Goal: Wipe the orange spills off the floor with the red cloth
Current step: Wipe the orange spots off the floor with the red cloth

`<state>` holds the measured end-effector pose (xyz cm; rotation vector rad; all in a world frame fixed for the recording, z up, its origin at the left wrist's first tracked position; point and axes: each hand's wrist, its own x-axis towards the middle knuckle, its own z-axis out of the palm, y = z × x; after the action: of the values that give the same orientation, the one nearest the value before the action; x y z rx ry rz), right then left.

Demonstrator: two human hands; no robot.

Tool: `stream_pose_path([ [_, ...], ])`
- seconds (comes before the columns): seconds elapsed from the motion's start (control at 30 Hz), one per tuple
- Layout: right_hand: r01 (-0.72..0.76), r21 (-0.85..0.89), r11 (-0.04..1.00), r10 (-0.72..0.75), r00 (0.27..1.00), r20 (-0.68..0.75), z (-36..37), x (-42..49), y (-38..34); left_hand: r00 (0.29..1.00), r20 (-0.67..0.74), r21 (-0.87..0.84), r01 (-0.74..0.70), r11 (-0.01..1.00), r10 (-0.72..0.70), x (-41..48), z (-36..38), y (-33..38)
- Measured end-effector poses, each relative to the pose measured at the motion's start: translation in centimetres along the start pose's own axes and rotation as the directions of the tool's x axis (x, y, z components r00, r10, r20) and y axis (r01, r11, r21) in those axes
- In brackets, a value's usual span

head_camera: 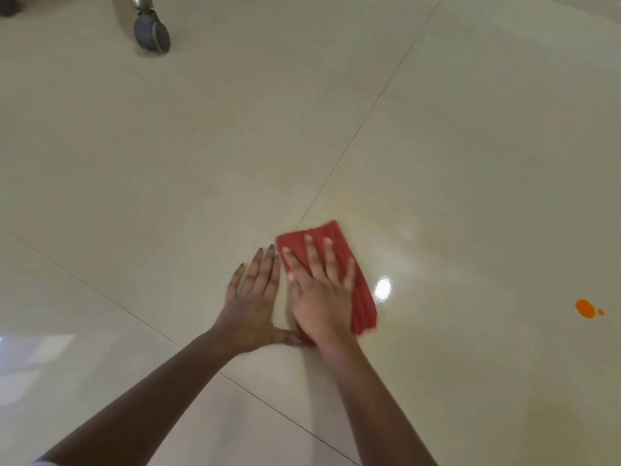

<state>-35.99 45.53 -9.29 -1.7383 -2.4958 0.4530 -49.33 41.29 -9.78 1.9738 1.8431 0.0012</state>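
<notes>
Red cloth (331, 234), apparently folded, under my flat right hand (322, 292), left hand (252, 306) flat on floor (201, 163) beside; orange spill (585, 308) well off rightward, nearer my right hand.

Left grip (250, 301) and right grip (319, 294) lie flat side by side, palms down, fingers straight.
</notes>
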Motion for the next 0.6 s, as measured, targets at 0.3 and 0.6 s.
stream_pose_path([
  [0.3,-0.476,0.021,0.879,0.475,0.879,0.035,-4.8,2.6,14.0,1.000,0.022,0.004,0.008,1.000,-0.008,0.1,-0.4,0.1],
  [0.6,-0.407,-0.037,0.913,0.407,0.913,0.018,-0.8,-11.0,7.1,0.956,0.134,-0.045,-0.256,0.966,0.260,-1.4,0.1,2.3],
])
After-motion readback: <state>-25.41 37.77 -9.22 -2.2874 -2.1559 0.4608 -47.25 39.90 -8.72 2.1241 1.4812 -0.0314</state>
